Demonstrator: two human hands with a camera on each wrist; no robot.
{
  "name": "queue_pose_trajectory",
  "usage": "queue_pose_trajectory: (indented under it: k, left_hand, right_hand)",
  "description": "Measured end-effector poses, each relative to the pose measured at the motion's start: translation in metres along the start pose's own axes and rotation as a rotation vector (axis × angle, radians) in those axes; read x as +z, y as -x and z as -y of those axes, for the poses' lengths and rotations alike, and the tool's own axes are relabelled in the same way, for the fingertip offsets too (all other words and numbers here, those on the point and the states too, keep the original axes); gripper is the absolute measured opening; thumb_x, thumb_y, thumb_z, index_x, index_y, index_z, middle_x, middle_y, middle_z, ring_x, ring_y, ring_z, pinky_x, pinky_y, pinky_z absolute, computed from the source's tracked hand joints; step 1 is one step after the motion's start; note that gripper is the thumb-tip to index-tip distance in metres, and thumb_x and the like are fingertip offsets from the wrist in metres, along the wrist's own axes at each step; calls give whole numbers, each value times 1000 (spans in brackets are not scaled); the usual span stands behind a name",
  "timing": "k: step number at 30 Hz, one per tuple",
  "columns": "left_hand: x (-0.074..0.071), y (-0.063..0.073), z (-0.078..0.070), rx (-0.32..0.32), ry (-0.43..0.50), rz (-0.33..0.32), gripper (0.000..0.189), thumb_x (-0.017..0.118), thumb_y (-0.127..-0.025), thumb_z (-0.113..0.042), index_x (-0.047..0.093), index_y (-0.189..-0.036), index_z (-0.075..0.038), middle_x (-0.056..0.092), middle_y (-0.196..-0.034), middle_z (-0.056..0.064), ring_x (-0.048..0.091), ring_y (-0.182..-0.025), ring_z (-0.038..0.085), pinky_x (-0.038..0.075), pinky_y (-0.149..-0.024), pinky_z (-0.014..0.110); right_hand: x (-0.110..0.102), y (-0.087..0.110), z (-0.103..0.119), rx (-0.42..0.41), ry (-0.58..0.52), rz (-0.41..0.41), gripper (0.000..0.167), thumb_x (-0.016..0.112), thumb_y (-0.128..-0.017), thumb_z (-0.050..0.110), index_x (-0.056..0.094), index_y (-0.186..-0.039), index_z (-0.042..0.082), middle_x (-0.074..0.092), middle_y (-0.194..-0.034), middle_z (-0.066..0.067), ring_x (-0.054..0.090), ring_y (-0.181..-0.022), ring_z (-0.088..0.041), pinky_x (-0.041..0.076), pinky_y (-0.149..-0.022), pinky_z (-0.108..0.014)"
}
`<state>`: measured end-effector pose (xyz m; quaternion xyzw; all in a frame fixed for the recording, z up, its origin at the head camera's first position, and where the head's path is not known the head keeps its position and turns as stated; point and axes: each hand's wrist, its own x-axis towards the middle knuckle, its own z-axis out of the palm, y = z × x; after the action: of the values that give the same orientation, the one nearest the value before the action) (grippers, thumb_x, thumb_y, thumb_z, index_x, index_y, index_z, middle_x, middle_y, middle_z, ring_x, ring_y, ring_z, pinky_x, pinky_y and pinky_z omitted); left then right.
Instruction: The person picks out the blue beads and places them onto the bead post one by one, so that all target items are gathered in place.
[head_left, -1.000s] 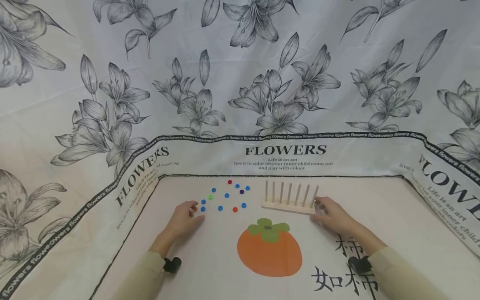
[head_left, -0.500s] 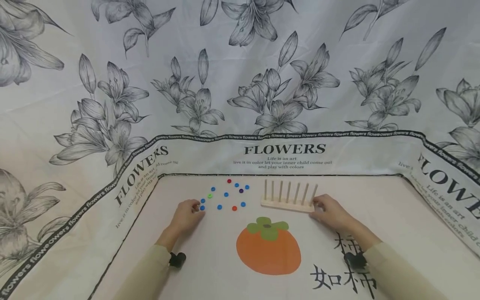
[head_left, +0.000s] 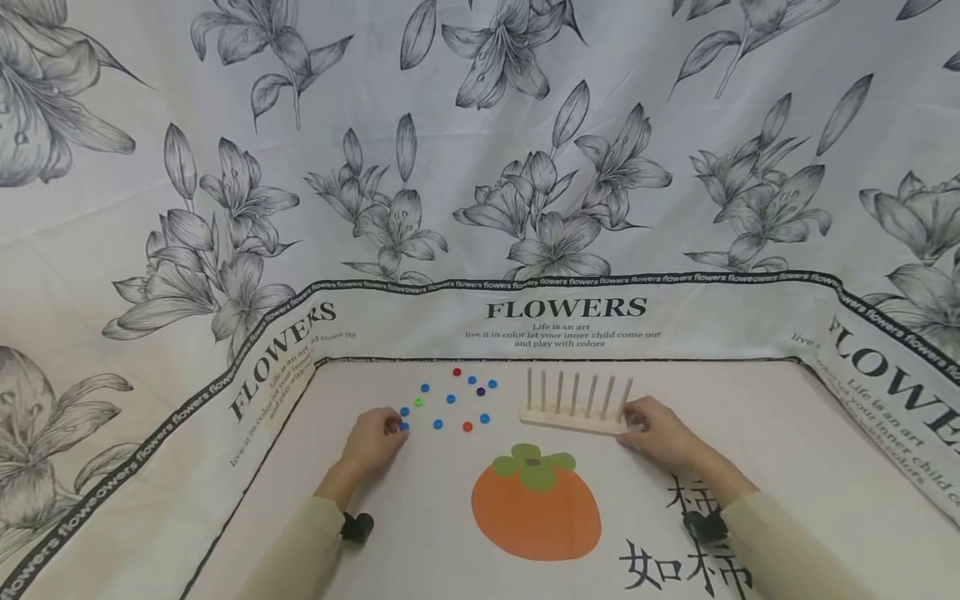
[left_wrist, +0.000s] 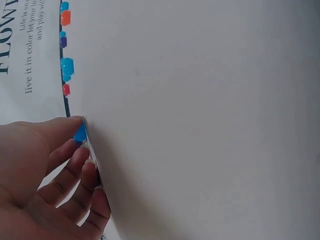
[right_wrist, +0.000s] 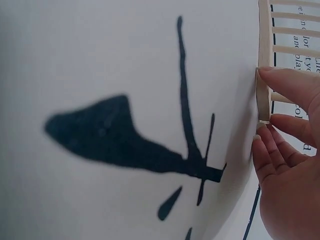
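Observation:
My left hand (head_left: 377, 437) is at the left edge of a scatter of small round beads. Thumb and index finger pinch a blue bead (left_wrist: 80, 132), seen best in the left wrist view. Another blue bead (head_left: 405, 412) lies just beyond the fingertips. With my right hand (head_left: 660, 429) I grip the right end of a wooden peg rack (head_left: 570, 423), a long base carrying a row of several bare upright pegs. In the right wrist view the thumb presses the side of the base (right_wrist: 263, 95) while the index fingertip touches its end.
Between hand and rack lie several more blue beads, a green bead (head_left: 419, 402), a red bead (head_left: 457, 372), a purple bead (head_left: 481, 392) and an orange bead (head_left: 468, 427). The tablecloth (head_left: 420, 517) bears a printed persimmon (head_left: 536, 512). Flowered fabric (head_left: 570, 321) rises behind.
My left hand has moved slightly right and its fingers have closed on the blue bead. My right hand has closed more firmly round the rack's end. The rack has barely moved.

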<state>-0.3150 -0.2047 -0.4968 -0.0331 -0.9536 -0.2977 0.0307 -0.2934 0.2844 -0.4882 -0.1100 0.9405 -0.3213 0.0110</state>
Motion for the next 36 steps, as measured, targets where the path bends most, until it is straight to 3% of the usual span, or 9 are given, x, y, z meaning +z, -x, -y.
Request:
queue_pose_trajectory:
  k: [8, 22, 31, 36]
  left_hand:
    - [1, 1, -1, 16, -24, 3, 13, 75, -93, -15, 70, -103, -9, 63, -90, 1, 55, -81, 17, 49, -73, 35]
    - [3, -3, 0, -27, -37, 41, 14, 73, -96, -19, 68, -105, -9, 62, -88, 0, 55, -80, 17, 49, -73, 35]
    - [2, -2, 0, -22, -20, 33, 16, 72, -96, -21, 68, -106, -9, 63, -91, 0, 57, -83, 17, 50, -76, 37]
    - [0, 0, -4, -9, 9, 14, 16, 71, -96, -21, 69, -107, -10, 64, -92, -1, 57, -83, 16, 50, -76, 36]
  right_hand:
    - [0, -1, 0, 8, -7, 10, 59, 76, -91, 20, 52, -136, -11, 58, -124, -23, 60, -109, -36, 54, -90, -50]
    - [2, -3, -4, -7, -61, -14, 55, 74, -92, 17, 54, -136, -11, 57, -130, -24, 61, -116, -41, 54, -96, -51]
    - [4, -1, -8, -108, 76, -33, 49, 70, -96, 16, 57, -136, -10, 53, -139, -29, 50, -130, -50, 42, -106, -63]
    - [5, 0, -10, -148, 120, -31, 44, 68, -97, 14, 59, -134, -9, 54, -139, -30, 49, -130, -51, 39, -108, -65]
